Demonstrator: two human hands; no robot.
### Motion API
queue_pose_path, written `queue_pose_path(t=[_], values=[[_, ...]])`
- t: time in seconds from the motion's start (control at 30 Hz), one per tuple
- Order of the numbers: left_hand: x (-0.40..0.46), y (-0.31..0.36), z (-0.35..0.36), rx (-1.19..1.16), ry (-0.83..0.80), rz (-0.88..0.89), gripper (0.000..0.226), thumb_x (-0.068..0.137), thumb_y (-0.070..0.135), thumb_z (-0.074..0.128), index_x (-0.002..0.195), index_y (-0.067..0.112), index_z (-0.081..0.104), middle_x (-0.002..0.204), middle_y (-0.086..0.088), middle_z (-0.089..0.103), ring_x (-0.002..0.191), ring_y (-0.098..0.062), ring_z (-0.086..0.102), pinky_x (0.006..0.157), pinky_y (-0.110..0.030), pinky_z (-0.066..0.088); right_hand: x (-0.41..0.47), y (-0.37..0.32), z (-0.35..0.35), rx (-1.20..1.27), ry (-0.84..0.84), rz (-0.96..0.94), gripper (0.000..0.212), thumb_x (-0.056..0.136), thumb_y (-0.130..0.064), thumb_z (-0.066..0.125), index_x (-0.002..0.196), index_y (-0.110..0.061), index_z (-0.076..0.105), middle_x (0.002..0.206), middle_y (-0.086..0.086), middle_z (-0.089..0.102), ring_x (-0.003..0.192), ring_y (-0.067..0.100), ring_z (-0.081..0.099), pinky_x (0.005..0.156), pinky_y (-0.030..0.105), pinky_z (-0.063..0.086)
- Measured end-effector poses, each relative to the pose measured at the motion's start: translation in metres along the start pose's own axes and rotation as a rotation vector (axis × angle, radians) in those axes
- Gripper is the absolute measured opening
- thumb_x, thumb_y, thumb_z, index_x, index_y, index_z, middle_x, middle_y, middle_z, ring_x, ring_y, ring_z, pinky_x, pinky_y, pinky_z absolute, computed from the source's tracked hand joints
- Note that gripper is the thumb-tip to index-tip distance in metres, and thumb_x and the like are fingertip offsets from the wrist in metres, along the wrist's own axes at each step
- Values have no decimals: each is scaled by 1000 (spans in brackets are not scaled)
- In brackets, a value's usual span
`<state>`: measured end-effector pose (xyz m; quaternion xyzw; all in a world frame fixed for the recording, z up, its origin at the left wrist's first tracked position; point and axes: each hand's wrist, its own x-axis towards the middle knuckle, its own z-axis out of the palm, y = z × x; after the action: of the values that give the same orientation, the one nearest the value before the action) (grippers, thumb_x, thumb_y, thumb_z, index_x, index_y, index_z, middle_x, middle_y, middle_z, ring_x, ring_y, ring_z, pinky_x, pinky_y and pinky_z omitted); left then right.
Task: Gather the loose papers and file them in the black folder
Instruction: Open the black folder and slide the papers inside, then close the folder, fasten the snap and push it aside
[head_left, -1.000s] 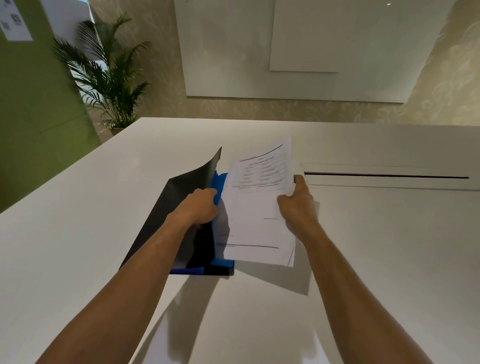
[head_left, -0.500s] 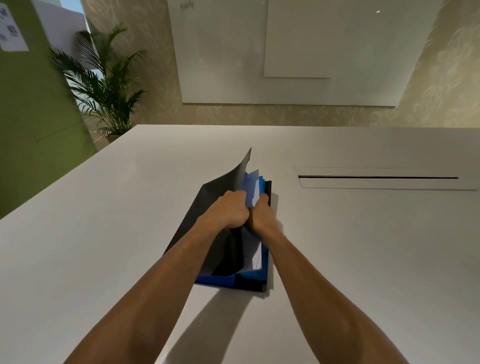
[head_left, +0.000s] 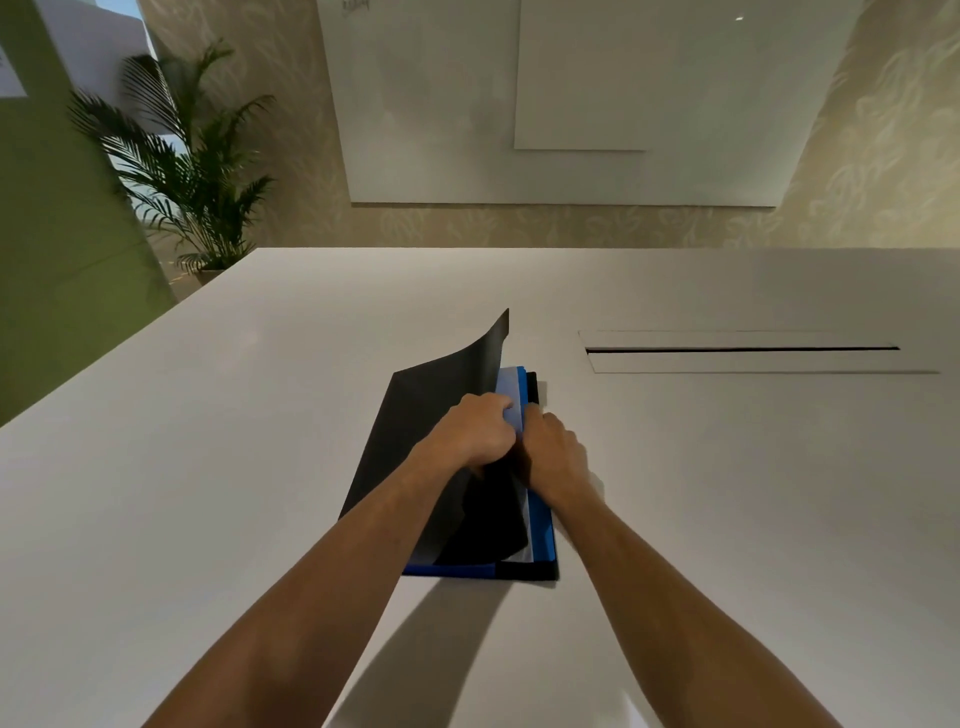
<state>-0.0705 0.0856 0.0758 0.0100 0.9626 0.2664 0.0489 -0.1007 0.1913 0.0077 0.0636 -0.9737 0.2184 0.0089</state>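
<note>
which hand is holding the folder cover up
The left hand grips the lifted black cover; the right hand rests lower on the papers inside.

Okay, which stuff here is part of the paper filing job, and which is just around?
Part of the job:
black folder, cover lifted
papers inside it
left hand gripping the cover
right hand at the papers' edge

Just around:
potted palm
table slot
whiteboard

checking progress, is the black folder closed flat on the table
No, the left hand holds the black folder cover lifted, papers showing beneath.
</note>
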Motion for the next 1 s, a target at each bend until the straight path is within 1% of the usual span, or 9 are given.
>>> queue_pose_path(t=[0.17,0.3,0.4,0.47,0.63,0.73,0.8,0.9,1.0], values=[[7,-1,15,-13,-26,33,46,96,22,51,141,21,44,136,-10,54,103,-23,61,79,-27,46,6,20,-7,133,86,-34,27,99,-29,53,114,-7,56,109,15,62,88,28,62,72,34,47],[11,1,21,-25,-10,43,34,95,20,51,129,20,54,106,-4,64,81,-14,62,72,-25,50,10,34,-8,346,111,-1,25,95,-29,60,96,-4,66,89,11,68,68,15,54,58,26,41],[14,2,21,-21,-11,42,29,96,19,49,123,22,57,79,8,54,64,-9,56,55,-20,44,13,42,-11,426,76,20,34,94,-39,61,76,-11,59,67,1,59,57,11,49,52,25,38],[13,3,19,-10,-12,49,30,96,20,48,125,24,55,77,8,53,62,-10,57,51,-19,43,15,44,-14,475,43,56,38,94,-43,60,71,-15,51,62,0,56,55,12,50,52,25,39],[9,7,23,27,-64,54,43,93,26,54,135,29,43,106,-7,62,68,-19,67,56,-28,59,14,53,-16,775,-7,213,28,93,-33,62,83,-7,58,59,12,63,42,19,54,43,28,46],[11,9,33,142,-54,94,54,89,32,59,138,30,36,105,-7,62,75,-20,65,65,-34,59,11,59,-13,863,51,215,21,93,-23,62,87,-4,60,58,11,63,45,20,55,46,31,48],[13,8,40,259,12,137,63,86,42,61,141,26,33,98,-4,62,75,-18,60,70,-34,53,7,60,-11,871,76,197,21,93,-26,64,94,-5,63,64,10,65,49,19,57,48,30,49],[16,1,46,413,105,151,62,78,64,59,121,21,47,86,1,58,72,-15,51,68,-32,40,-2,58,-9,801,111,122,26,90,-35,68,107,-16,61,90,3,67,64,17,65,53,27,51],[21,-15,46,427,128,137,51,73,73,57,88,24,54,74,6,55,68,-13,54,67,-31,43,-12,55,-8,659,147,2,33,90,-40,68,117,-26,57,109,-6,62,84,16,67,61,22,51]])
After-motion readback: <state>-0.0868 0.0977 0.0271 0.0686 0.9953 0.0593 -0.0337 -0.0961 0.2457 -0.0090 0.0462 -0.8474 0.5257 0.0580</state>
